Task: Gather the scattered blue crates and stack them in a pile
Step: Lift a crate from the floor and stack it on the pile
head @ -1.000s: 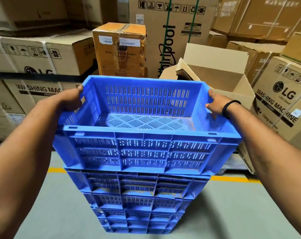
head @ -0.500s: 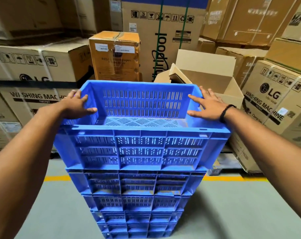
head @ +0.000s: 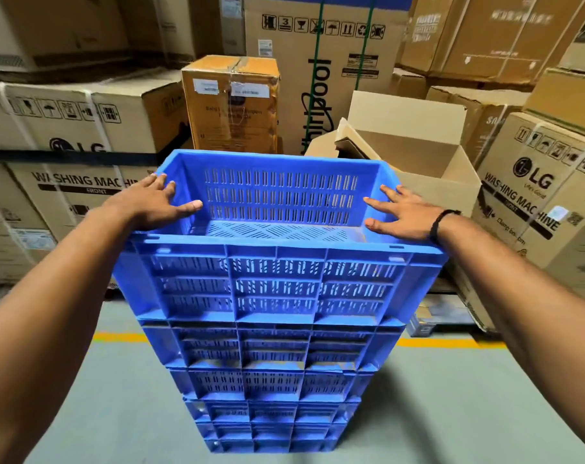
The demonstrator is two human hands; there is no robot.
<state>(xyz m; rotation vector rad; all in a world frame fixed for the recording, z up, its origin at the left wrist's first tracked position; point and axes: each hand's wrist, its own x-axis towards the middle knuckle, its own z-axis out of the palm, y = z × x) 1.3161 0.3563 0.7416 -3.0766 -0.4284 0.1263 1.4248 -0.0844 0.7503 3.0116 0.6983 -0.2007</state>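
A tall pile of several blue slotted crates (head: 271, 380) stands on the grey floor in front of me. The top crate (head: 277, 283) sits level on the pile and holds nothing. My left hand (head: 153, 202) lies flat on its left rim, fingers spread and thumb over the inside edge. On the right rim rests my right hand (head: 398, 212), which wears a black wristband; its fingers are spread too. Neither hand grips the crate.
Large cardboard appliance boxes (head: 66, 162) wall in the far side and both flanks. An open cardboard box (head: 418, 162) sits just behind the pile on the right. A yellow line (head: 435, 343) crosses the grey floor (head: 451, 413) under the pile.
One second ago both hands gripped the top crate by its side rims. They have since let go, and now lie open and flat on the rims with the crate seated on the pile.
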